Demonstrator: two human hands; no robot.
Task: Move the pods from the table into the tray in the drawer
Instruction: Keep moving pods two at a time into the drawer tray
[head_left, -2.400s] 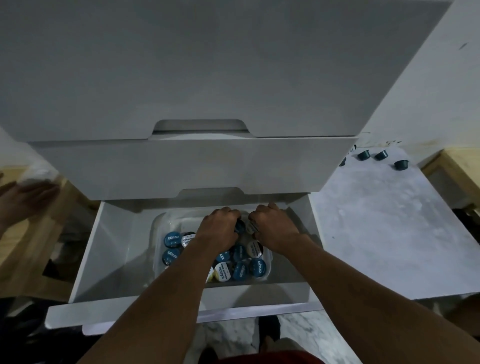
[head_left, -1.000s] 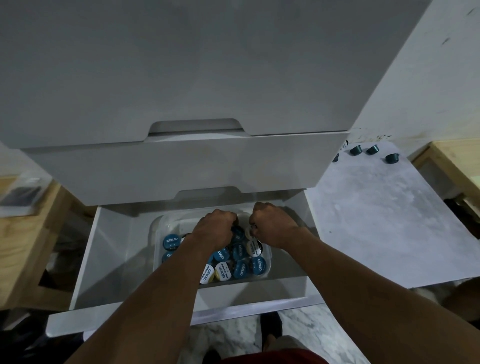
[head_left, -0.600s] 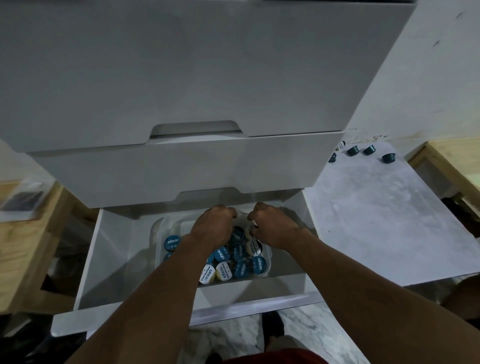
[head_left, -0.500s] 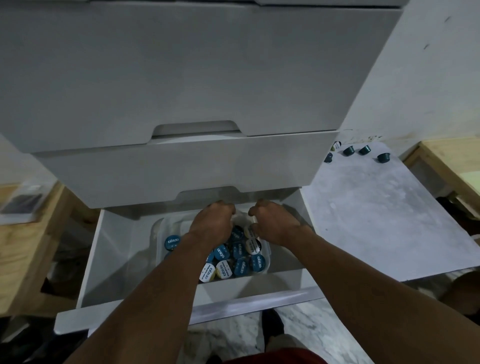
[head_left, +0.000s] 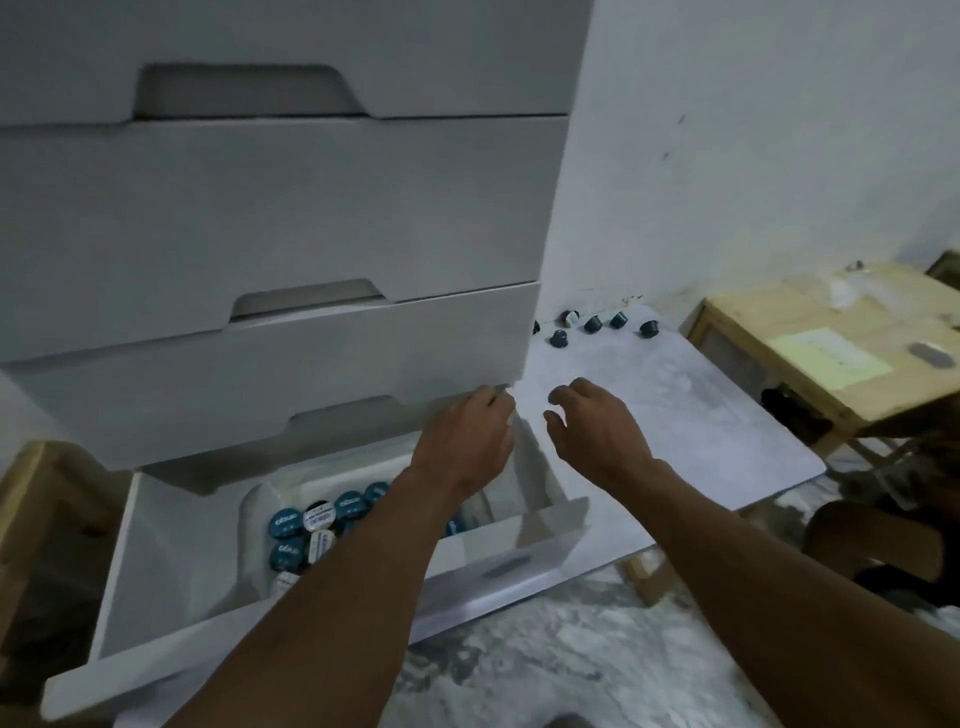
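Several dark teal pods sit at the far end of the white table, near the wall. The bottom drawer stands pulled out, and the clear tray inside it holds several pods with blue and white lids. My left hand hovers above the drawer's right rear corner, fingers loosely curled, holding nothing. My right hand hangs over the table's near left part, fingers relaxed and empty. My left forearm hides part of the tray.
White closed drawers stack above the open one. A wooden side table with a paper sheet stands to the right. A wooden piece is at the left. Marbled floor lies below.
Both hands have lifted out of the tray and moved up and to the right, toward the table. The view has swung right, showing more pods on the table.
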